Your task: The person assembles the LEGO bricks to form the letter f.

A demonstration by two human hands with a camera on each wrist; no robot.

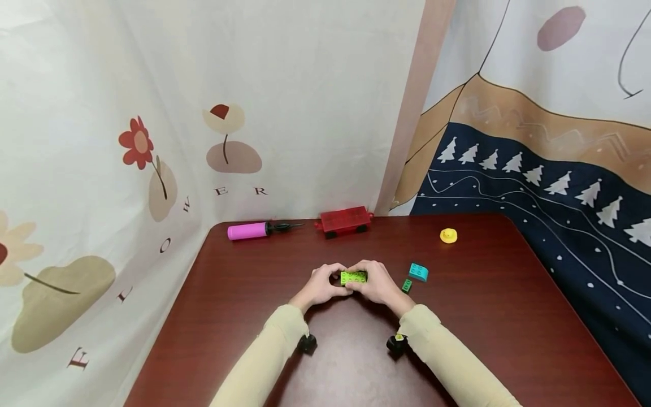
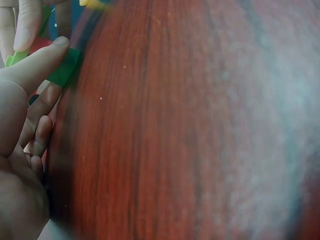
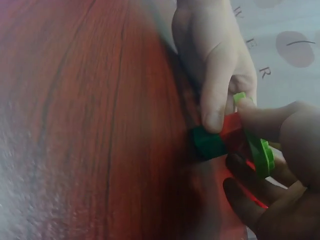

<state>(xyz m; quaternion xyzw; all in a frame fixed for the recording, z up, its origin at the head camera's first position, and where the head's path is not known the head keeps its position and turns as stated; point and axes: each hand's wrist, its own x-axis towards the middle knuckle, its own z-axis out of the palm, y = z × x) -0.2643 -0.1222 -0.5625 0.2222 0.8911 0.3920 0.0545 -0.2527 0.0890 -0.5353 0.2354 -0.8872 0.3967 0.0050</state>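
In the head view, my left hand point(image 1: 324, 284) and right hand point(image 1: 377, 282) meet over the table around a lime-green toy building brick point(image 1: 353, 277). From the right wrist, this brick point(image 3: 261, 155) tops a small stack, with a red brick point(image 3: 233, 134) in the middle and a dark green brick point(image 3: 209, 142) at the table end. My left thumb and fingers pinch the stack around its red and dark green part. The right hand point(image 3: 295, 165) holds the lime brick between thumb and fingers. Whether the lime brick is fully seated cannot be told.
Right of the hands lie a teal brick point(image 1: 419, 272) and a small green brick point(image 1: 407, 285). A yellow piece point(image 1: 448, 236) sits farther back. Along the table's far edge are a red wheeled wagon point(image 1: 346, 221) and a pink hand pump point(image 1: 248, 231). Printed curtains hang behind.
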